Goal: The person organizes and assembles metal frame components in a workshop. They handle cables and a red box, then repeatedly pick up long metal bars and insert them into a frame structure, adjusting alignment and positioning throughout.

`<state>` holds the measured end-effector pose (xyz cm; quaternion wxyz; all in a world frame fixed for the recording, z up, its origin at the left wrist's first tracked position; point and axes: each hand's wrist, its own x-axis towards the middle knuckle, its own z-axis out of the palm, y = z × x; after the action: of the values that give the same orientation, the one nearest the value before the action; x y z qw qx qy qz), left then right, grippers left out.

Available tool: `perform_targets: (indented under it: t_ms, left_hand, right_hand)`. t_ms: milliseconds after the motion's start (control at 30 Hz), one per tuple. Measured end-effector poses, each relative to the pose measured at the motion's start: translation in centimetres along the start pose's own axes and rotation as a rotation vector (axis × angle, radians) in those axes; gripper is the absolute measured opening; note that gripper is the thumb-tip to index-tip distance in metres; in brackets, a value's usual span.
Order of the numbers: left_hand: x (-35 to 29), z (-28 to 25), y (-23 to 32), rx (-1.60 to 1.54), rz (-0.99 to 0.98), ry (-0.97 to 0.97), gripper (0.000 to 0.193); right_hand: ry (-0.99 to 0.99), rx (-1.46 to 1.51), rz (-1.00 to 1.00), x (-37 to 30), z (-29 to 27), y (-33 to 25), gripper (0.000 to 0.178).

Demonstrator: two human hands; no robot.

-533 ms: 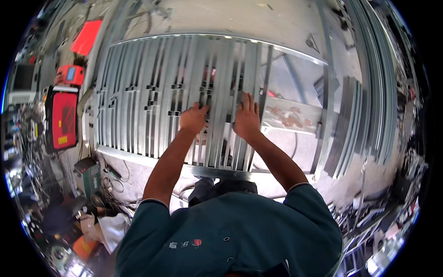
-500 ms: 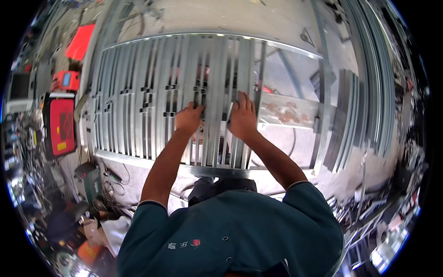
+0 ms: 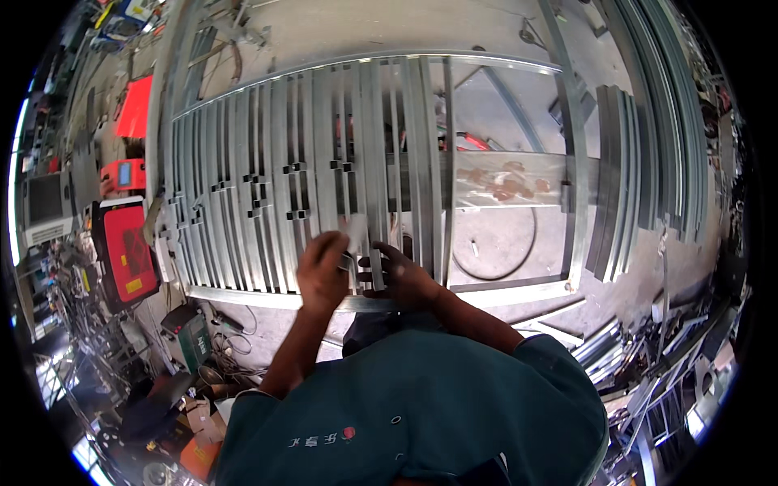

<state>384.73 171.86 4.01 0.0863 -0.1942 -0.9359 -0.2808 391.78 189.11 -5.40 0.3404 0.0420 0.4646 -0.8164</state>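
A frame of galvanized steel [image 3: 510, 287] lies before me, filled with long parallel metal bars [image 3: 324, 162]. Near its front edge, my left hand [image 3: 324, 271] is closed with the fingers curled. Something pale and blurred shows at its fingertips, too smeared to name. Just to its right, my right hand [image 3: 409, 279] has its fingers curled round one upright metal bar [image 3: 376, 194], with the fingertips showing on the bar's left side. Small black-ended clips or brackets [image 3: 297, 215] sit between several bars farther left.
Long metal profiles [image 3: 617, 186] are stacked at the right. A red-topped machine [image 3: 126, 251] and a red device with a screen [image 3: 124, 174] stand at the left. A dark green power unit [image 3: 188, 336] and cables lie at the front left. A rusty-stained plate [image 3: 506, 182] spans under the frame.
Both hands have moved toward me, down to the frame's near edge. My left hand has curled closed, and my right hand has shifted left onto a bar. The view has shifted slightly.
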Motion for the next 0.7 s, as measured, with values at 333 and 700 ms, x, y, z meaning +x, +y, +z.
perform_targets:
  t_ms: [333, 700]
  left_hand:
    - [-0.9, -0.3, -0.1, -0.246, -0.218, -0.22, 0.046]
    - [13.3, 10.8, -15.0, 0.352, 0.387, -0.588, 0.02]
  right_hand:
    - [0.216, 0.884, -0.039, 2.0, -0.2, -1.1, 0.059]
    - [0.405, 0.804, -0.114, -2.4, 4.5, 3.2, 0.061]
